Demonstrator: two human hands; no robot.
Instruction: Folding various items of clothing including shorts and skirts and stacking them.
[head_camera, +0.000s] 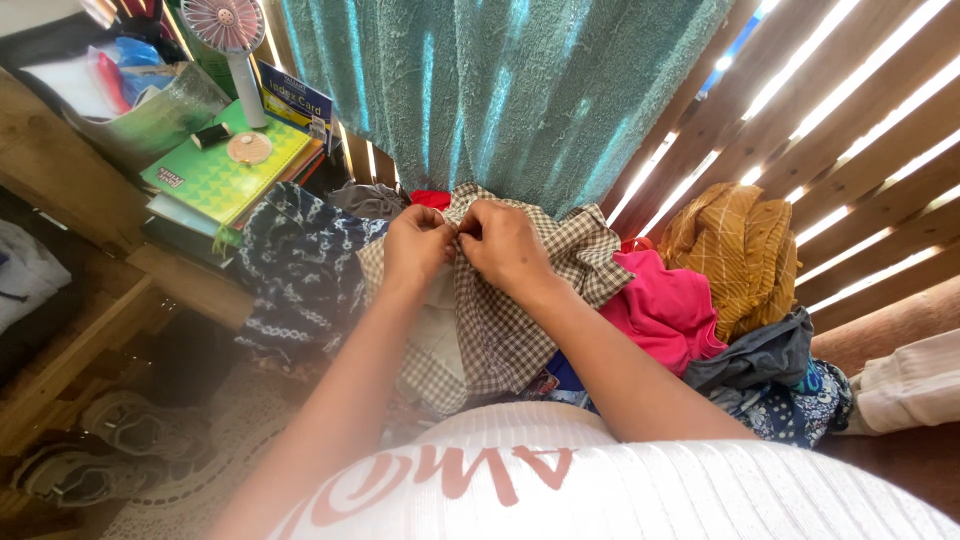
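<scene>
A brown-and-white checked garment (500, 330) lies across the top of a pile of clothes in front of me. My left hand (415, 245) and my right hand (505, 245) meet at its upper edge, both pinching the checked cloth, fingertips touching each other. Part of the garment hangs down between my forearms. A red scrap of cloth (430, 198) shows just beyond my fingers.
Dark blue patterned cloth (300, 265) lies left, pink cloth (665, 305) and mustard cloth (740, 250) right. A teal curtain (500, 90) hangs behind. A wooden shelf (60, 170) at left carries a green notebook (225, 175) and small fan (232, 40). Shoes (130, 430) sit below.
</scene>
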